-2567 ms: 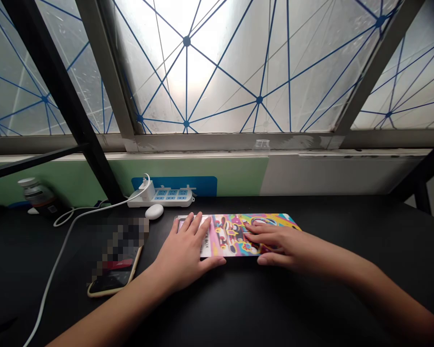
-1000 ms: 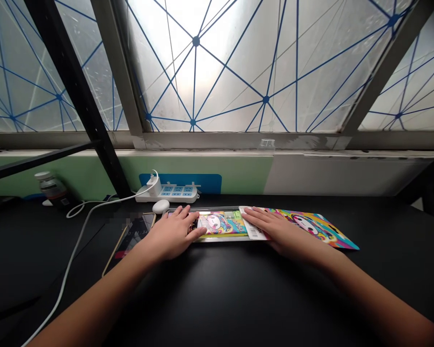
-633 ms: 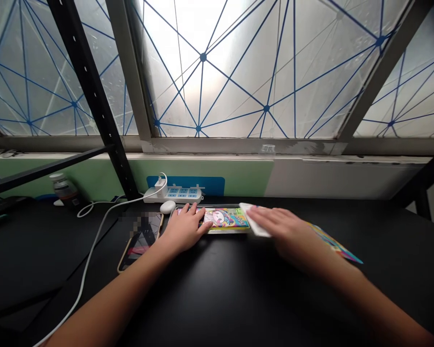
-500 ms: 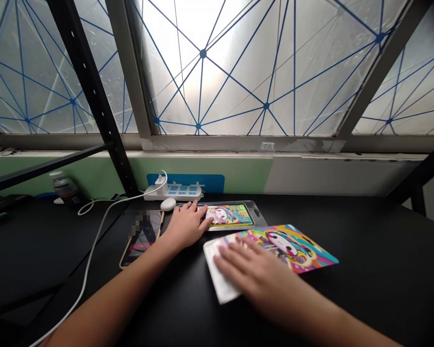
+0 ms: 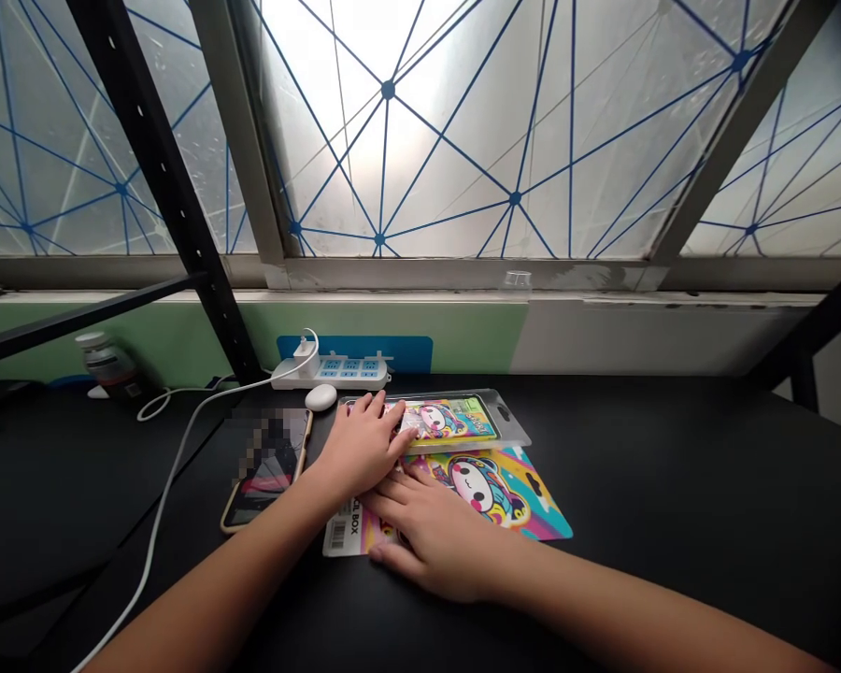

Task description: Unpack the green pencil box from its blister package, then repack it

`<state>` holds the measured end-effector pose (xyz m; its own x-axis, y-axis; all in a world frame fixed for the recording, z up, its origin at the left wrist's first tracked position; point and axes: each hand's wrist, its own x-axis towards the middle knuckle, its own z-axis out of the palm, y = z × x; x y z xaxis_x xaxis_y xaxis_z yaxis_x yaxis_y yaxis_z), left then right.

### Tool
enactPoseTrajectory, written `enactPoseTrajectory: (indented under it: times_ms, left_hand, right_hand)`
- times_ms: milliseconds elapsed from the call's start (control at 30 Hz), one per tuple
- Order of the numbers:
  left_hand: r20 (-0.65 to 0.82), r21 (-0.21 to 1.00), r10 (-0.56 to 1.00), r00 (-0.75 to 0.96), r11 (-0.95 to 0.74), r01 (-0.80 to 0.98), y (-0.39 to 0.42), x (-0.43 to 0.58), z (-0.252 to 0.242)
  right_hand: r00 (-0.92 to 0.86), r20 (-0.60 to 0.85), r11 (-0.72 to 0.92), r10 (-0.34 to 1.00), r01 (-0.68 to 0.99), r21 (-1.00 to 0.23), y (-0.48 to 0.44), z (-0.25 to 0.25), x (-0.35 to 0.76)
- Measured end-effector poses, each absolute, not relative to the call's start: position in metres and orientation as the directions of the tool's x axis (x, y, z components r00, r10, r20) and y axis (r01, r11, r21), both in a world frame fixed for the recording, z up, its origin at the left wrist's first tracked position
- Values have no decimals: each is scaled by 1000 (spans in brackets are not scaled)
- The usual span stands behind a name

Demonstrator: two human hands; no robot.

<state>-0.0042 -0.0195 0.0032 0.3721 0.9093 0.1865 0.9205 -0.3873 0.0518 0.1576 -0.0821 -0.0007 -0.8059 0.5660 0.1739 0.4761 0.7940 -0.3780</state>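
Observation:
My left hand (image 5: 364, 444) lies with spread fingers on the left part of a clear plastic package (image 5: 508, 425) with a colourful cartoon insert (image 5: 455, 419). Nearer to me, my right hand (image 5: 434, 537) rests flat, fingers extended, on a bright cartoon card (image 5: 547, 509) printed with "BOX" at its white left end. The card's upper edge meets the package's lower edge, and its middle is partly hidden by my right hand. Neither hand is closed round anything.
A phone (image 5: 270, 467) lies left of my left hand. Behind it are a white round object (image 5: 320, 398) and a power strip (image 5: 343, 372) with a plugged-in charger. A white cable (image 5: 175, 477) runs toward me. A bottle (image 5: 116, 369) leans at the left by a black post (image 5: 182, 215).
My right hand and the card have moved left, bringing the card up to the package and close to my left hand. My left hand stays on the package.

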Motion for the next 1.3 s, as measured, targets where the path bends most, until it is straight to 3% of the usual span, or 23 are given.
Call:
enactPoseTrajectory:
  times_ms: [133,267,367,467,533,633,1000,1300]
  left_hand:
    - [189,32,907,377,-389,921,-20,-3,3]
    - [189,14,903,385,-394,919,-21,-2,5]
    - [175,11,907,382,-390,921,-22,-2,6]
    - [177,16,906,385,-394,919,-23,-2,7]
    - [182,16,904,388,-397,918,-22,-2,6]
    - [176,16,910,376,-385,923,-21,-2,4]
    - [188,46,914,359,-374,926,-18,-1,1]
    - [223,101,900,375,-404,909,-16,-4,0]
  right_hand:
    - [-804,177,784,568,463,-414,-84,0,162]
    - [-778,276,799,565,432,-418,-81,-7,159]
    - [-727,399,825,559,439,-356,-72,-6,163]
    - [-621,468,770,629,578,-268,-52,4,182]
    - [-512,437,647,740,719,-254,-32,12,203]
    - [-419,396,541,817,794,-276,0,17,239]
    - [-451,64,447,890,838,-313,34,17,273]
    - [-425,134,446,895,852,-275,44,9,272]
